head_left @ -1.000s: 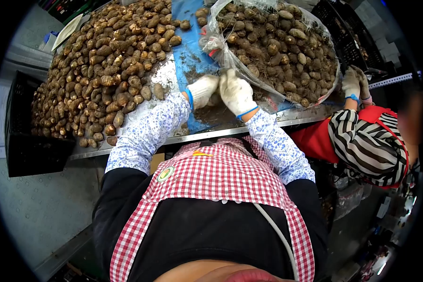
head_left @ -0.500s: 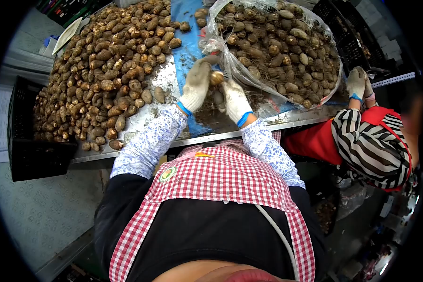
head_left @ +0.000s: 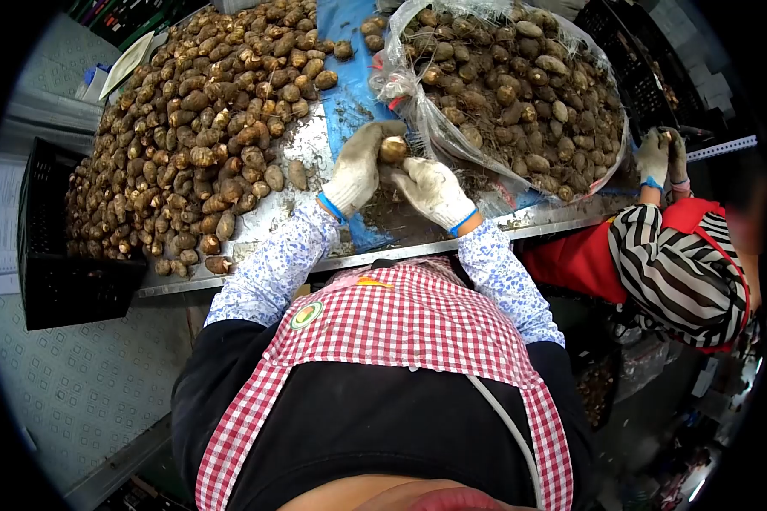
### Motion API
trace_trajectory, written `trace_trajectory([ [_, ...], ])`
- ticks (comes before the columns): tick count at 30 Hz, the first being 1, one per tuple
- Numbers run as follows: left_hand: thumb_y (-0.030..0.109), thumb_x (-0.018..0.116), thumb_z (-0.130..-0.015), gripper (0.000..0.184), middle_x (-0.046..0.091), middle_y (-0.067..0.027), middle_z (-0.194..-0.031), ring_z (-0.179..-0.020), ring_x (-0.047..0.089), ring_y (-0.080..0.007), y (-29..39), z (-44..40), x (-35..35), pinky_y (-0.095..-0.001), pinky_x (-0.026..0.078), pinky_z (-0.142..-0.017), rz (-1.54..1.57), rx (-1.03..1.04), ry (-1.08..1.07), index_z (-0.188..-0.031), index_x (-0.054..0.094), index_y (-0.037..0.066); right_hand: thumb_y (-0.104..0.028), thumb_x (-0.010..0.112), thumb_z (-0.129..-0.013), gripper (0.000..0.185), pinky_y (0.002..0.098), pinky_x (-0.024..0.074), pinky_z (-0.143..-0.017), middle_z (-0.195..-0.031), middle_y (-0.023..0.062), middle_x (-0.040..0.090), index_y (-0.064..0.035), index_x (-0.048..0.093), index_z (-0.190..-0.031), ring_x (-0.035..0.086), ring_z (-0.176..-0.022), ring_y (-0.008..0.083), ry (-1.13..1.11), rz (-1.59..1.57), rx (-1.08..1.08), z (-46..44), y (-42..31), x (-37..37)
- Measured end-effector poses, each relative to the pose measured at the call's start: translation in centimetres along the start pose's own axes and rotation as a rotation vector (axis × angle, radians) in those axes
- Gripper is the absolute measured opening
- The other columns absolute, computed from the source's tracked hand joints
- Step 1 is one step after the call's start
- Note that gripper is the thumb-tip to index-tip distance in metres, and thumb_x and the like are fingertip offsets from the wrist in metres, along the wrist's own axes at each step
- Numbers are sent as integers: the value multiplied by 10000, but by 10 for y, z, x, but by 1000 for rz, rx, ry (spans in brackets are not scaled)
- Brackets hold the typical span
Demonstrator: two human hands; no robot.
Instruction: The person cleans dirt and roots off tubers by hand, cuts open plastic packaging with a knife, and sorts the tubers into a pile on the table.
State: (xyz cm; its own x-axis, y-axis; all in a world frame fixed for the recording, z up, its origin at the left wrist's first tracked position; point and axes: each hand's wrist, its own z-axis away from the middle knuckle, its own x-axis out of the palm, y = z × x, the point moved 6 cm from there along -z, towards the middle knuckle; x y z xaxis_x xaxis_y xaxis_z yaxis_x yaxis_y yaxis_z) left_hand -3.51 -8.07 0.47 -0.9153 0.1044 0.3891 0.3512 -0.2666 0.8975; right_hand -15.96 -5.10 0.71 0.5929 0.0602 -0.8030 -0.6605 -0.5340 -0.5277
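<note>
Your left hand point(head_left: 355, 173) clamps a root point(head_left: 393, 150), seemingly steadying it for your right hand point(head_left: 437, 192), at the root's four o'clock, whose grip I cannot tell.

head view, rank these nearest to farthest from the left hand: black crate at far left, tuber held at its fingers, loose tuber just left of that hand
From the left hand:
1. Held tuber: at its fingers, on the hand's right side
2. Loose tuber: just to the hand's left
3. Black crate: far left
</note>
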Motion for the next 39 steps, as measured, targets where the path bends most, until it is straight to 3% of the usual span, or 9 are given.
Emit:
trace_trajectory([
  [5,188,410,-1026,317,620,-132,-1191,-1044,610,-195,12,-14,-3,-298,492,-948,-366,303,-49,-1198,572,-22,-27,660,-889,522,314,521,-901,-1141,113,650,-3,429,-1356,629,-978,214,198,-665,331,14,35,-22],
  [14,107,502,-991,293,626,-143,-1192,-1069,609,-222,18,-9,15,-325,489,-969,-460,-97,-210,-1245,578,-17,-192,656,-940,285,274,509,-713,-856,27,648,12,581,-1124,603,-792,117,91,-838,634,0,12,-39],
  [19,131,598,-947,266,611,-149,-1197,-1041,617,-205,35,6,25,-307,509,-899,-848,403,-205,-1177,621,-1,-188,662,-918,292,319,519,-747,-907,134,662,-1,579,-1127,648,-824,204,164,-516,382,3,8,-42],
  [26,102,561,-956,241,629,-169,-1131,-968,638,-182,-18,-26,2,-278,561,-710,-302,-227,-38,-1153,603,-30,-142,751,-789,304,380,513,-667,-863,157,642,-33,622,-1042,635,-761,301,87,-81,7,-5,-24,-37],
  [27,122,536,-976,244,641,-169,-1062,-858,649,-188,-24,-36,-1,-283,574,-674,-430,254,-203,-1156,577,-38,-135,751,-791,322,370,523,-690,-880,149,653,-34,625,-1070,647,-784,289,126,-89,-2,-3,-23,-37],
  [29,163,486,-1010,275,651,-163,-973,-753,663,-199,-26,-38,-6,-302,588,-625,-116,169,-76,-1183,541,-43,-122,743,-803,349,353,537,-750,-930,133,676,-34,628,-1120,666,-856,262,148,-262,111,-1,-16,-40],
  [30,185,463,-1024,297,649,-157,-954,-757,666,-204,-32,-20,2,-316,589,-610,309,-409,216,-1208,530,-39,-115,736,-813,356,347,542,-787,-963,124,687,-32,628,-1142,673,-904,247,124,-431,235,2,-9,-41],
  [34,264,370,-1053,402,610,-95,-749,-595,614,-176,-7,8,25,-261,500,-480,95,-417,-390,-1319,483,-15,-134,714,-853,409,358,522,-865,-1137,152,660,-31,580,-1226,657,-1009,257,211,-477,345,21,15,-42],
  [39,137,416,-1018,320,606,-64,-793,-560,553,-106,-9,8,24,-253,489,-479,-200,-201,-290,-1302,485,6,-163,673,-883,304,401,511,-857,-1051,159,679,-15,610,-1141,659,-970,308,304,-305,353,16,3,-47],
])
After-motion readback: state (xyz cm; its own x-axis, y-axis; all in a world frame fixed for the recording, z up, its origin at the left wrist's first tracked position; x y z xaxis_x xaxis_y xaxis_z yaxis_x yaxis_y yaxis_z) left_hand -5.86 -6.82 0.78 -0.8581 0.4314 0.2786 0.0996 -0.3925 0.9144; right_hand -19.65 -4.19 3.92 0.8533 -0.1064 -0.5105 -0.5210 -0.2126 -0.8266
